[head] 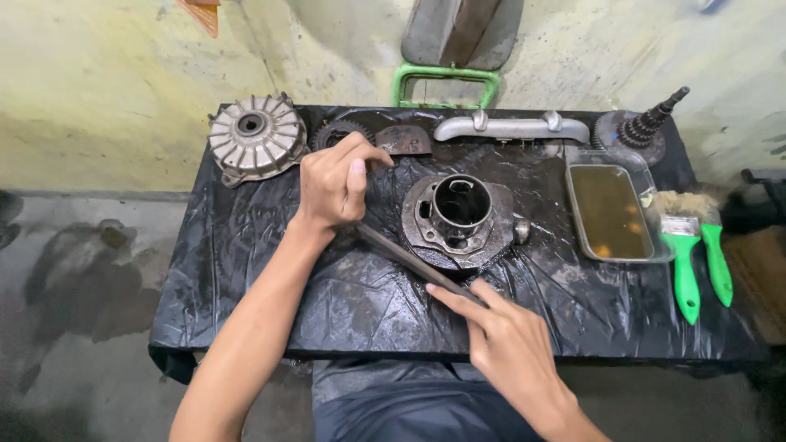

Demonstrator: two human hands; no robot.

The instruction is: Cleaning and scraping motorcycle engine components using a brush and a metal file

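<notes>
A dark metal engine cylinder (458, 221) with a round bore stands in the middle of a low table covered in black plastic sheet (246, 245). A long thin flat file (409, 260) lies slanted across the cylinder's near-left flange. My left hand (336, 182) is closed around the file's far end, left of the cylinder. My right hand (503, 336) pinches its near end between thumb and fingers, just in front of the cylinder.
At the back lie a finned round hub (255, 135), a gear (334, 131), a curved grey metal bracket (512, 127) and a gear shaft (643, 127). On the right stand a tray of brownish liquid (610, 211) and two green-handled brushes (696, 250). Concrete floor surrounds the table.
</notes>
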